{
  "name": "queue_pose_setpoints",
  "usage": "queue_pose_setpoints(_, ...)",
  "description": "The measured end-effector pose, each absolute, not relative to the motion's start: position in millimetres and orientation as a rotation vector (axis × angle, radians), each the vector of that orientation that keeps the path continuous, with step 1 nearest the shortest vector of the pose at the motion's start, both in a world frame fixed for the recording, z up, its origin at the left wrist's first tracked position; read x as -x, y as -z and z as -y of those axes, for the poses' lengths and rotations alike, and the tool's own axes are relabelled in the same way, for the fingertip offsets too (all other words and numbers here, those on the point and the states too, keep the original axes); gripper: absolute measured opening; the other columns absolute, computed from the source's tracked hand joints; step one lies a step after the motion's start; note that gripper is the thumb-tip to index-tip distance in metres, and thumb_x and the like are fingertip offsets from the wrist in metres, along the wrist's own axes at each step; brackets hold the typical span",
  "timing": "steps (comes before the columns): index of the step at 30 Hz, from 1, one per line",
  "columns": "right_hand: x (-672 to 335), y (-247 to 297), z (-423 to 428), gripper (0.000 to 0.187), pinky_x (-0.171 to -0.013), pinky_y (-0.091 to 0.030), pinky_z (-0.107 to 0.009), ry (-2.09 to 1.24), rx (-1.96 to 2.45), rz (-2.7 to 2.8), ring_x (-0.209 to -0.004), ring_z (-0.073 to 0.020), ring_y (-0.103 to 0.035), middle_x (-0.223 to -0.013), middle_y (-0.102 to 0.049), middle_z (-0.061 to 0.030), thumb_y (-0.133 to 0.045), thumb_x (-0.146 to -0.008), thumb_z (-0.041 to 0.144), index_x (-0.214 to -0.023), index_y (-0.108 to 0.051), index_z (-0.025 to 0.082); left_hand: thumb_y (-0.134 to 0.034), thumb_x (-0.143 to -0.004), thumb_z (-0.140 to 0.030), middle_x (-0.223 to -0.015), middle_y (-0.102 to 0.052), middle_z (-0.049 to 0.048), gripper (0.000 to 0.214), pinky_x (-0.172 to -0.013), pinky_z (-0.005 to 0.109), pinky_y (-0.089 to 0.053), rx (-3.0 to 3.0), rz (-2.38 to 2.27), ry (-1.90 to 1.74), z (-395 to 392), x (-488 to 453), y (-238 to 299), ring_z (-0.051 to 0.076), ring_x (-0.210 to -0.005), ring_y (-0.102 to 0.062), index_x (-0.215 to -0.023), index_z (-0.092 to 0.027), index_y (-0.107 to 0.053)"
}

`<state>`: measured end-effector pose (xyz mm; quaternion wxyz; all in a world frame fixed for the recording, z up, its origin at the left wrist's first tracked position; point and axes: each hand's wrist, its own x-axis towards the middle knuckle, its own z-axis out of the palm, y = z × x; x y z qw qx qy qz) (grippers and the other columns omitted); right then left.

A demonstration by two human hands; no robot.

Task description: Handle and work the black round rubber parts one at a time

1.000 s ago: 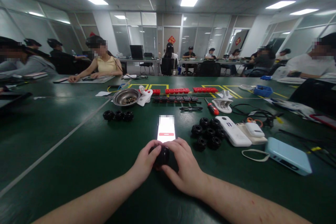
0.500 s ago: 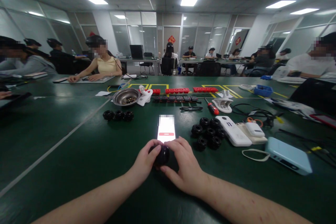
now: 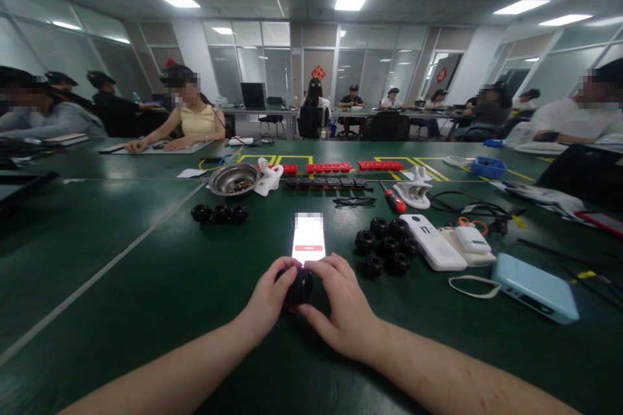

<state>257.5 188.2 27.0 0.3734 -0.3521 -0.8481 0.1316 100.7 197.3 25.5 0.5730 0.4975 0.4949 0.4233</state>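
Observation:
A glossy black round part (image 3: 298, 288) sits between my two hands, just above the table in front of me. My left hand (image 3: 270, 292) is closed on its left side, thumb over the top. My right hand (image 3: 341, 301) curves round it from the right, fingertips at the far edge and thumb at the near edge. The part's underside is hidden. Right behind the hands lies a phone (image 3: 309, 243) with a lit screen. A cluster of black ribbed round parts (image 3: 389, 245) lies to the right, and a short row of similar parts (image 3: 220, 213) to the left.
Farther back are a metal bowl (image 3: 233, 172) of small pieces, red trays (image 3: 328, 168), a dark strip of blocks (image 3: 326, 183) and a screwdriver (image 3: 393, 200). On the right lie a white power bank (image 3: 433, 246), a light blue box (image 3: 535, 288) and cables. Co-workers sit around.
The black round part has turned slightly between my fingers and shifted a little left. Both hands stay in nearly the same place. A co-worker's hand at the far left edge has gone from view.

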Motion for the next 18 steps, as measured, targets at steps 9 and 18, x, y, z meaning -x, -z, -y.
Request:
queue_pose_setpoints(9,-258.4,-26.6,-189.3,0.043,-0.087,-0.038,-0.042,-0.338,0.876,2.172,-0.098,-0.0232,-0.044,-0.105,-0.054,-0.0065,-0.055,-0.074,0.015,-0.114,-0.042,0.021,-0.042,-0.075,-0.05,-0.074,-0.052,-0.0002,0.036,-0.048,0.024,-0.041,-1.216,-1.112,-0.962,-197.9,-100.8,-19.0,0.014,-0.058,-0.052,-0.089,-0.018,-0.047)
queue_pose_setpoints(18,-258.4,-25.6,-187.6,0.049,-0.086,-0.038,-0.043,-0.332,0.996,2.106,-0.1,-0.0256,-0.043,-0.104,-0.053,-0.0091,-0.062,-0.07,0.028,-0.114,-0.043,0.018,-0.052,-0.071,-0.045,-0.084,-0.053,0.0009,0.034,-0.049,0.023,-0.041,-1.237,-1.091,-1.047,-197.1,-98.5,-16.6,0.016,-0.068,-0.054,-0.091,-0.019,-0.047)
